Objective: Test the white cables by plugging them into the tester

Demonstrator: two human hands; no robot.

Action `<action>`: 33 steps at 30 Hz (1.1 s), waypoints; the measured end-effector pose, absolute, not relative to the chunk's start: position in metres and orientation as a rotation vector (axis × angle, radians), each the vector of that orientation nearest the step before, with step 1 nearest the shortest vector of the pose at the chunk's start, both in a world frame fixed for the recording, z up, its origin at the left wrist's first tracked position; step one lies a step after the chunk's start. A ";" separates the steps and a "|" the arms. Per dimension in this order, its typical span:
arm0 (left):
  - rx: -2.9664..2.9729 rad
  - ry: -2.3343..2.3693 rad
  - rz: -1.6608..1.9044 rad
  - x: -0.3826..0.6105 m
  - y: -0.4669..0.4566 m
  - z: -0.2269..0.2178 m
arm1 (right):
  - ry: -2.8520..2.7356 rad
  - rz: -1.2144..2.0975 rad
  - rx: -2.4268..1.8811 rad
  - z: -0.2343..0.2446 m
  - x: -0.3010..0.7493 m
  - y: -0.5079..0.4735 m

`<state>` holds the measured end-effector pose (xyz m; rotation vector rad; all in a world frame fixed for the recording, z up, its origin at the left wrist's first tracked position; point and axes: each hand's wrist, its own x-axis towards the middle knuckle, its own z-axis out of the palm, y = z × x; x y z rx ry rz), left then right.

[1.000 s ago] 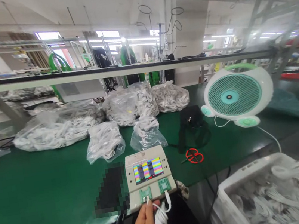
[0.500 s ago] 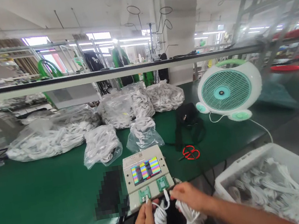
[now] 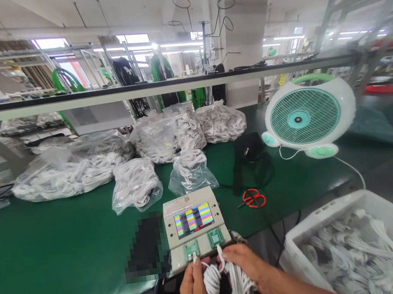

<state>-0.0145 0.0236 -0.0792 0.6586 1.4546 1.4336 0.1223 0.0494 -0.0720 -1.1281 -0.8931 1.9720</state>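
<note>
A beige cable tester (image 3: 194, 219) with a lit screen of coloured bars sits at the table's front edge. Two green circuit boards with sockets are on its lower ledge, the left board (image 3: 191, 250) and the right board (image 3: 216, 237). My left hand (image 3: 194, 289) is closed on the white plug of a cable at the left board. A small wound coil of white cable (image 3: 212, 281) hangs between my hands. My right hand (image 3: 248, 264) is closed around a bundle of white cable (image 3: 239, 292), its fingertips at the white plug (image 3: 219, 251) below the right board.
Bagged white cables (image 3: 135, 184) line the back of the green table (image 3: 85, 244). Red-handled scissors (image 3: 254, 198), a black bag (image 3: 248, 151) and a fan (image 3: 304, 117) lie to the right. A white bin (image 3: 306, 254) of cables stands at lower right. A pixelated dark patch (image 3: 145, 247) adjoins the tester.
My right hand has moved slightly left and now reaches the plug at the right board, bringing the cable bundle closer to the coil. My left hand stays at the left board.
</note>
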 end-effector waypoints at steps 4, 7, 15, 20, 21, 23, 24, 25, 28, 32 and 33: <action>0.697 1.471 1.391 -0.016 0.022 -0.083 | -0.970 1.947 -1.119 -0.064 0.125 0.039; 0.707 1.460 1.382 -0.017 0.022 -0.082 | -1.176 1.782 -0.990 -0.050 0.130 0.038; 0.755 1.457 1.397 -0.016 0.020 -0.076 | -1.192 1.633 -0.968 -0.042 0.119 0.040; 0.810 1.501 1.338 -0.019 0.022 -0.078 | -1.174 1.536 -1.095 -0.060 0.120 0.042; 0.834 1.512 1.338 -0.020 0.022 -0.077 | -1.177 1.536 -1.142 -0.064 0.121 0.041; 0.871 1.540 1.338 -0.020 0.023 -0.075 | -1.174 1.549 -1.242 -0.074 0.120 0.041; 0.883 1.558 1.338 -0.020 0.023 -0.074 | -1.172 1.552 -1.280 -0.077 0.120 0.041; 0.890 1.571 1.338 -0.021 0.023 -0.074 | -1.174 1.548 -1.308 -0.080 0.119 0.041; 0.902 1.583 1.320 -0.022 0.023 -0.073 | -1.198 1.525 -1.350 -0.082 0.116 0.044; 0.891 1.574 1.323 -0.022 0.022 -0.072 | -1.237 1.513 -1.327 -0.075 0.116 0.050; 0.894 1.571 1.329 -0.022 0.022 -0.073 | -1.245 1.512 -1.322 -0.074 0.117 0.051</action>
